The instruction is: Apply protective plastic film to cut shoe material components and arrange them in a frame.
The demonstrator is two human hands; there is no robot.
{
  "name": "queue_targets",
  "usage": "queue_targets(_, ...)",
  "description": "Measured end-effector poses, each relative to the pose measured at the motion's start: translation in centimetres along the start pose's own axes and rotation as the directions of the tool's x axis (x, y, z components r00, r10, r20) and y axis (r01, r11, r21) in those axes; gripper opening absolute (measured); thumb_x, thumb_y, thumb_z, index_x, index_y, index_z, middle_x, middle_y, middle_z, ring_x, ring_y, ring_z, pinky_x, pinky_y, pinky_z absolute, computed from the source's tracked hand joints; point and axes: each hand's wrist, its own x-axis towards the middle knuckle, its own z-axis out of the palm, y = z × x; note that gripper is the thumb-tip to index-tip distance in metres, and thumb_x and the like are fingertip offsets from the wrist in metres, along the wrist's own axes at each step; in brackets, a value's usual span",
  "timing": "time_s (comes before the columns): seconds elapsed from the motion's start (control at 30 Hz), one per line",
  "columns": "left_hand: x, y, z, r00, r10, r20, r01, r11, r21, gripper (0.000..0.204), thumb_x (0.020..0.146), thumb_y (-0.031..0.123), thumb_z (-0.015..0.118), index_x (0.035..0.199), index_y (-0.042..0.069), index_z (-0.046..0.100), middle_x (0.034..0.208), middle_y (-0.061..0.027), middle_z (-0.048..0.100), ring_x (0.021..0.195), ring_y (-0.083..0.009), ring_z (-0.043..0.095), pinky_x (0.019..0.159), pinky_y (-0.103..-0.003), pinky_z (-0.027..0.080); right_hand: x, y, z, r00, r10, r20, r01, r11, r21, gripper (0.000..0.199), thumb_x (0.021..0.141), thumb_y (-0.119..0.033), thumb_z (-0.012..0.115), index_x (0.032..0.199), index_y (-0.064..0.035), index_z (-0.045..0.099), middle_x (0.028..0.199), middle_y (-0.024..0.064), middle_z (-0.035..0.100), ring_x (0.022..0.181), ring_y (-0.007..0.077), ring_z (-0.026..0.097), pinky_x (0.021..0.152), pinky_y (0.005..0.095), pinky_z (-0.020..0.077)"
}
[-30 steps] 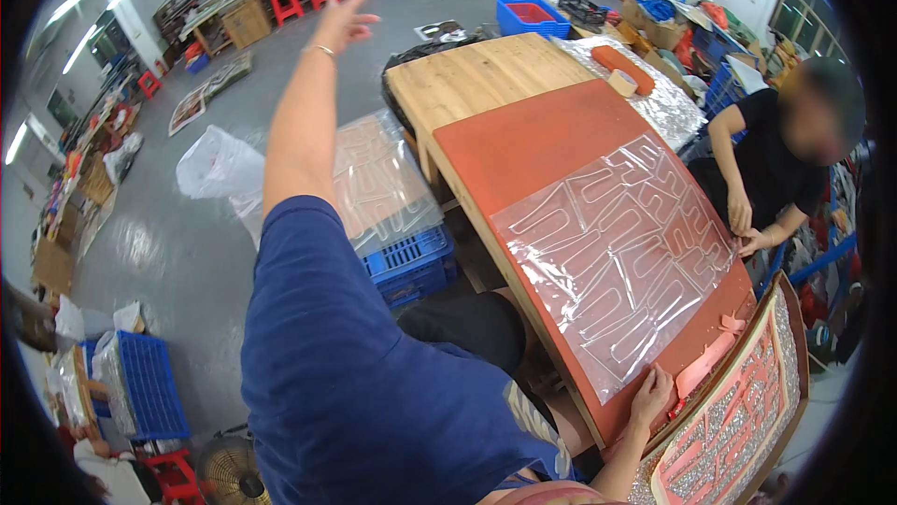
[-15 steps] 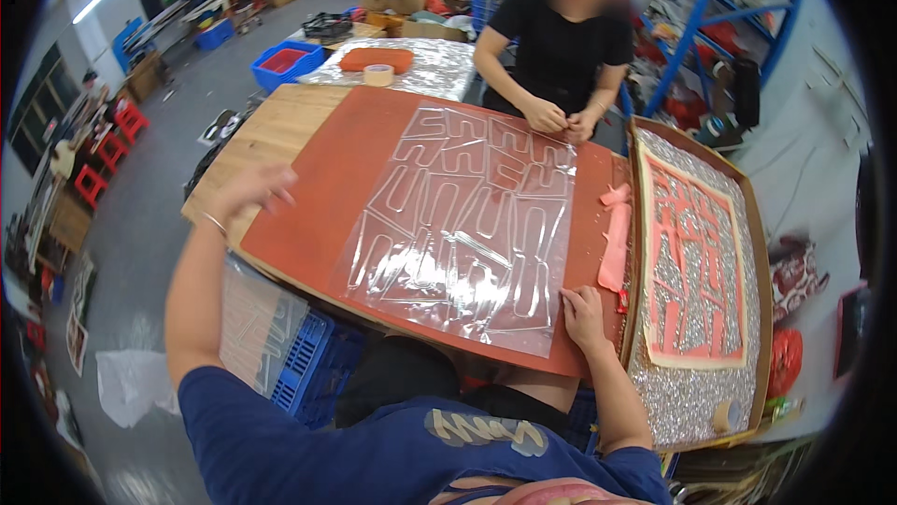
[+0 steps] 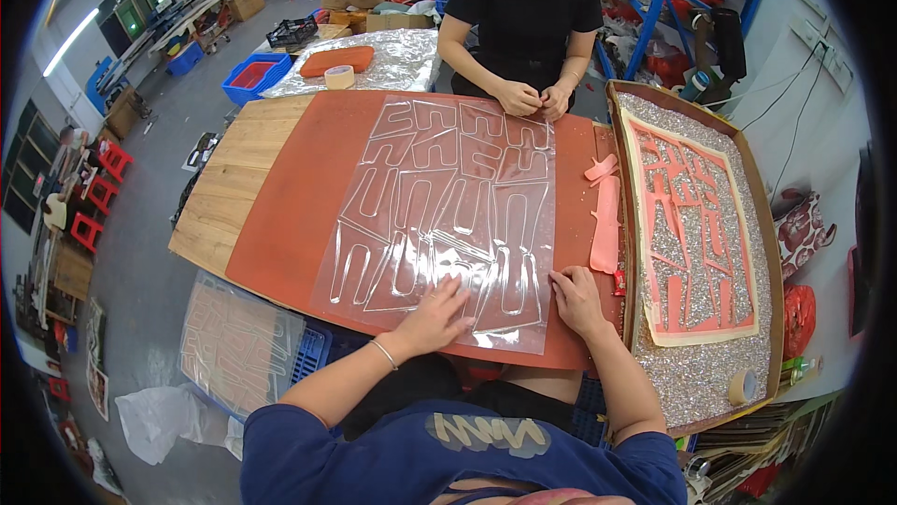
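A clear plastic sheet [image 3: 439, 189] with long, rounded cut-out shapes outlined in it lies on a reddish-brown mat [image 3: 285, 197]. My left hand [image 3: 437, 313] rests flat on the sheet near its front edge, fingers spread. At the sheet's right edge is my right hand [image 3: 576, 299], its fingers bent together on the border; the fingertips are partly hidden. Coral-pink strips [image 3: 605, 225] lie on the mat beyond that hand, with a small red item [image 3: 619, 283] beside them.
Across the table a person [image 3: 523, 28] in black holds both hands together at the mat's far edge. To the right, a shallow tray [image 3: 701, 369] of glittery material holds a pink cut-out sheet in a pale frame. Blue crates [image 3: 313, 353] and another patterned sheet [image 3: 234, 346] sit low on the left.
My left hand has come from the air over the mat's left side down onto the plastic sheet. My right hand stays at the sheet's right edge. The view has shifted slightly.
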Motion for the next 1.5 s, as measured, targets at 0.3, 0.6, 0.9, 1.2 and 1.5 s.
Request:
queue_targets(0.3,-0.3,1.1,2.3,0.994,0.100,-0.050,-0.080,0.948,0.307,0.062,0.086,0.044,0.063,0.133,0.006,0.051,0.147,-0.0212,0.037,0.139,-0.0415,0.029,0.112,-0.060,0.019,0.0,0.0,0.0,0.999,0.048,0.014,-0.048,0.999,0.014,0.032,0.080,-0.001,0.064,0.112,-0.0023,0.059,0.110,0.0191,0.056,0.099,0.0349,0.056,0.085,0.0434,0.0451)
queue_targets(0.6,-0.3,1.1,2.1,0.985,0.130,-0.109,-0.102,0.966,0.236,0.054,0.085,0.040,0.067,0.125,0.005,0.059,0.143,-0.0201,0.043,0.137,-0.0402,0.033,0.112,-0.057,0.021,0.0,0.4,0.1,0.999,0.053,0.001,-0.053,0.998,0.037,0.031,0.080,0.000,0.063,0.111,-0.0023,0.060,0.109,0.0183,0.057,0.098,0.0353,0.056,0.085,0.0437,0.0450)
queue_targets(0.9,-0.4,-0.2,2.7,0.962,0.131,-0.241,-0.117,0.990,0.073,0.029,0.084,0.021,0.068,0.107,0.003,0.067,0.129,-0.0172,0.058,0.130,-0.0367,0.045,0.112,-0.051,0.028,-0.4,1.0,1.0,0.997,0.039,-0.067,-0.037,0.999,0.023,0.026,0.080,0.000,0.063,0.105,-0.0022,0.063,0.107,0.0176,0.057,0.098,0.0350,0.055,0.085,0.0429,0.0446)
queue_targets(1.2,-1.2,-0.5,3.1,0.894,0.194,-0.403,-0.204,0.979,0.019,0.010,0.083,0.006,0.064,0.091,0.003,0.069,0.099,-0.0111,0.070,0.107,-0.0305,0.063,0.100,-0.045,0.045,-1.1,0.0,1.4,0.991,0.015,-0.132,-0.026,0.996,-0.084,0.037,0.079,-0.001,0.061,0.115,-0.0050,0.061,0.111,0.0200,0.056,0.098,0.0342,0.056,0.084,0.0429,0.0445)
queue_targets(1.5,-1.0,-0.2,3.5,0.887,0.228,-0.402,-0.207,0.974,0.097,0.012,0.080,0.006,0.065,0.092,0.002,0.068,0.101,-0.0115,0.069,0.108,-0.0305,0.062,0.100,-0.045,0.045,-1.5,0.2,1.6,0.994,-0.009,-0.108,-0.003,0.994,-0.108,0.039,0.080,-0.002,0.057,0.117,-0.0107,0.064,0.119,0.0232,0.054,0.096,0.0348,0.056,0.085,0.0437,0.0444)
